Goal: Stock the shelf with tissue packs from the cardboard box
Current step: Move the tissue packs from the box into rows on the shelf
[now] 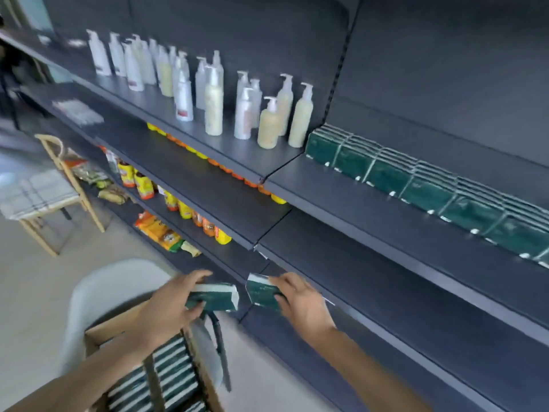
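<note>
Gripping one green tissue pack (215, 298) with curled fingers, the left hand (170, 304) hangs above the open cardboard box (95, 337). The right hand (300, 301) holds a second pack (261, 291) the same way, just beside the first and in front of the dark shelf edge (297, 272). More packs (172, 367) fill the box in rows, which sits on a pale chair (98, 292). Higher up, a row of stocked packs (416, 185) runs along the upper shelf (356, 209), to the right of the pump bottles (214, 99). Orange and yellow bottles (184, 209) stand on lower shelves to the left.
</note>
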The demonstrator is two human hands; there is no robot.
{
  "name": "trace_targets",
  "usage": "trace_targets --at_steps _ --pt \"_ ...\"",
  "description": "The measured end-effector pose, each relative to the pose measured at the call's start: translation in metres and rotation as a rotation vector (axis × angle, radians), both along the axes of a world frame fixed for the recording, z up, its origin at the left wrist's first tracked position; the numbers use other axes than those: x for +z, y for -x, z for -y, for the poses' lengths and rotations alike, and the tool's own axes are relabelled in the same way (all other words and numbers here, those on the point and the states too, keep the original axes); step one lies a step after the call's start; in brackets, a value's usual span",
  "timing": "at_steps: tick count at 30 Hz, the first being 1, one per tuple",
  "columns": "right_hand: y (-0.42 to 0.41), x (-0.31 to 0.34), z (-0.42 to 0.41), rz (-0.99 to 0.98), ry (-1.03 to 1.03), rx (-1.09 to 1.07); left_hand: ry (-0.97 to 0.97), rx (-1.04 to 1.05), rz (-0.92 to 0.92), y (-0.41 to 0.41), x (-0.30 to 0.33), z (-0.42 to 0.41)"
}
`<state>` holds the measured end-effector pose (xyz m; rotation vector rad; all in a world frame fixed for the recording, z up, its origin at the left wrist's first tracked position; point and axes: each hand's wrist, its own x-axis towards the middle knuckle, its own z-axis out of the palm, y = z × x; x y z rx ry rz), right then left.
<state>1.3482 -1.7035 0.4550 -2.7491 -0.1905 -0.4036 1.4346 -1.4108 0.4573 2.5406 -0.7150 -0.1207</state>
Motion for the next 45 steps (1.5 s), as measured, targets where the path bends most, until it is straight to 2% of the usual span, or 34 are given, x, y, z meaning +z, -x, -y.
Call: trace_targets --at_steps 8,15,29,39,45 --pt "0.053 0.105 0.133 0.295 0.015 -0.114 0.115 -0.242 0.286 0.005 0.101 0.142" --pt "0.123 0.161 0.252 0.393 0.035 -0.244 0.178 -0.447 0.44 0.035 0.159 0.275" --pt "0.245 0.168 0.412 0.403 0.107 -0.582 0.261 -0.724 0.397 0.084 0.196 0.487" --pt "0.299 0.177 0.473 0.39 0.079 -0.88 0.312 -1.02 0.414 0.079 0.195 0.619" --pt "0.338 0.182 0.498 0.366 0.099 -1.006 0.331 -1.113 0.386 0.096 0.191 0.678"
